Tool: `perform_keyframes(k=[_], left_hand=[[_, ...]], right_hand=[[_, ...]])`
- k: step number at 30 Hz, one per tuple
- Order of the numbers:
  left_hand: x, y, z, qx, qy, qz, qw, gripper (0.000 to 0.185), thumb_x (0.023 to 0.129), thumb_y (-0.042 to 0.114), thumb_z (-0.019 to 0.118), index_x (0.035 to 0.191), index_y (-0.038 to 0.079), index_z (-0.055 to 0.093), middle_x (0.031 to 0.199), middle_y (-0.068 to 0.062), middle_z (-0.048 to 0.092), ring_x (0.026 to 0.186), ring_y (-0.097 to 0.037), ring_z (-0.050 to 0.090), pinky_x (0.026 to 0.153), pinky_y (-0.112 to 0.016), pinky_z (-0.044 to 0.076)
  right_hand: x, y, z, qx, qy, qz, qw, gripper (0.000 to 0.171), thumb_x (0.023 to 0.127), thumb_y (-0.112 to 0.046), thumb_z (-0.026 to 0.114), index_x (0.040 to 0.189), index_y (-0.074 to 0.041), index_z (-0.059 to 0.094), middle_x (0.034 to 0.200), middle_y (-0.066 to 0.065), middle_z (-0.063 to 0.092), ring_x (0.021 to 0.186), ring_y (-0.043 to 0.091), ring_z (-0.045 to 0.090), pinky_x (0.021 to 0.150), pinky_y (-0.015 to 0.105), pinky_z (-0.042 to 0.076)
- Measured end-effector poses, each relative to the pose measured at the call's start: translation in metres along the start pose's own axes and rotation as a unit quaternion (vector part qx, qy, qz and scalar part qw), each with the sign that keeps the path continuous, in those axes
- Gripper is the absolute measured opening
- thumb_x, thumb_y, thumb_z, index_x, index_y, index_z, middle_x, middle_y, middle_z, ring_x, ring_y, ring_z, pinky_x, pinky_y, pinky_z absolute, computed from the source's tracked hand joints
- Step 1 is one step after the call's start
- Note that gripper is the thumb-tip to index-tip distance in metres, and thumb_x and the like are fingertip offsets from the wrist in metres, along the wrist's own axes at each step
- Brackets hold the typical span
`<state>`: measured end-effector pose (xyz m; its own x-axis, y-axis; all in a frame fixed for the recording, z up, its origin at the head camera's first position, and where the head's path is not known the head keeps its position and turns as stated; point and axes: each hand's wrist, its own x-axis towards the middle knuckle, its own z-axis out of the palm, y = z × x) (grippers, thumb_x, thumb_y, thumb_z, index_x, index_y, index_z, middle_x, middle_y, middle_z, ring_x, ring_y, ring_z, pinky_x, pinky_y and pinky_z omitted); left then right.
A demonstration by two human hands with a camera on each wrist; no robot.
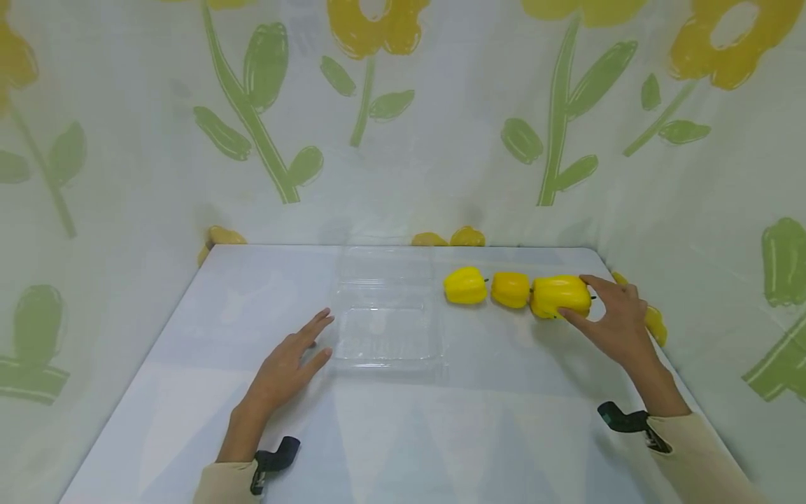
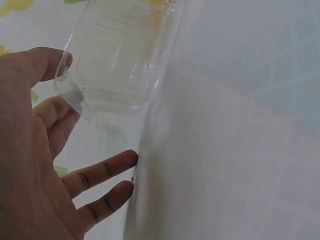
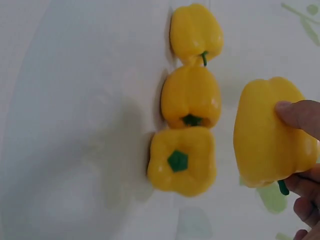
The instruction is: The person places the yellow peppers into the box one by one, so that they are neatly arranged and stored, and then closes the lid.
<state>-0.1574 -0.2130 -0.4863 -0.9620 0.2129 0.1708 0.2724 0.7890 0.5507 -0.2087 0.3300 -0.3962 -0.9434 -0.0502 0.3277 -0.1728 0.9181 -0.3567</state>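
Observation:
My right hand grips a yellow bell pepper between thumb and fingers, lifted above the table. Three more yellow bell peppers stand in a row in the right wrist view: one at the far end, a middle one and a near one. In the head view the held pepper largely covers the near one. A clear plastic box with its lid folded back lies on the table. At the box's left edge, my left hand has fingers spread, thumb tip by the rim.
The white table reaches back to a curtain printed with yellow flowers and green leaves. Cloth also hangs along the left and right sides. A dark camera mount sits on the left wrist, another on the right.

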Motion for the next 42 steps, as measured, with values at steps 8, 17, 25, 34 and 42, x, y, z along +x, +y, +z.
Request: perform_keyframes(k=[8, 17, 25, 34, 42], left_hand=[[0.000, -0.001, 0.000, 0.005, -0.003, -0.003, 1.0000, 0.063, 0.102, 0.040, 0.056, 0.158, 0.028, 0.032, 0.164, 0.011, 0.023, 0.117, -0.024, 0.057, 0.099, -0.058, 0.043], [0.000, -0.001, 0.000, 0.004, -0.002, 0.002, 1.0000, 0.062, 0.102, 0.041, 0.056, 0.158, 0.028, 0.032, 0.164, 0.013, 0.023, 0.116, -0.022, 0.057, 0.098, -0.057, 0.044], [-0.001, -0.002, -0.001, 0.010, 0.004, 0.004, 0.9999, 0.063, 0.101, 0.040, 0.056, 0.158, 0.028, 0.032, 0.164, 0.012, 0.024, 0.114, -0.022, 0.057, 0.096, -0.055, 0.045], [-0.002, -0.002, -0.002, 0.010, 0.008, 0.012, 0.9998, 0.062, 0.102, 0.039, 0.056, 0.158, 0.025, 0.033, 0.164, 0.012, 0.024, 0.113, -0.021, 0.057, 0.096, -0.054, 0.045], [-0.001, -0.002, -0.001, 0.006, 0.003, 0.015, 0.9999, 0.062, 0.102, 0.041, 0.055, 0.158, 0.028, 0.032, 0.164, 0.014, 0.023, 0.115, -0.021, 0.057, 0.098, -0.055, 0.044]], right_hand=[[0.002, -0.020, 0.011, 0.036, 0.002, -0.018, 0.999, 0.074, 0.085, -0.040, 0.080, 0.142, -0.002, 0.050, 0.139, 0.027, 0.052, 0.118, 0.046, 0.034, 0.092, 0.070, 0.021], [0.003, -0.037, 0.022, 0.053, 0.001, -0.034, 0.998, 0.072, 0.084, -0.038, 0.081, 0.140, -0.002, 0.053, 0.136, 0.023, 0.056, 0.113, 0.042, 0.036, 0.087, 0.064, 0.021], [0.005, -0.052, 0.030, 0.065, 0.008, -0.054, 0.996, 0.068, 0.083, -0.031, 0.083, 0.138, -0.002, 0.055, 0.133, 0.023, 0.059, 0.110, 0.039, 0.038, 0.082, 0.057, 0.022], [0.007, -0.070, 0.036, 0.092, 0.011, -0.067, 0.993, 0.066, 0.081, -0.027, 0.084, 0.136, -0.003, 0.056, 0.132, 0.021, 0.060, 0.108, 0.037, 0.038, 0.080, 0.053, 0.021], [0.008, -0.082, 0.044, 0.091, 0.034, -0.100, 0.990, 0.066, 0.078, -0.023, 0.087, 0.133, -0.002, 0.058, 0.129, 0.020, 0.062, 0.104, 0.036, 0.041, 0.078, 0.052, 0.022]])
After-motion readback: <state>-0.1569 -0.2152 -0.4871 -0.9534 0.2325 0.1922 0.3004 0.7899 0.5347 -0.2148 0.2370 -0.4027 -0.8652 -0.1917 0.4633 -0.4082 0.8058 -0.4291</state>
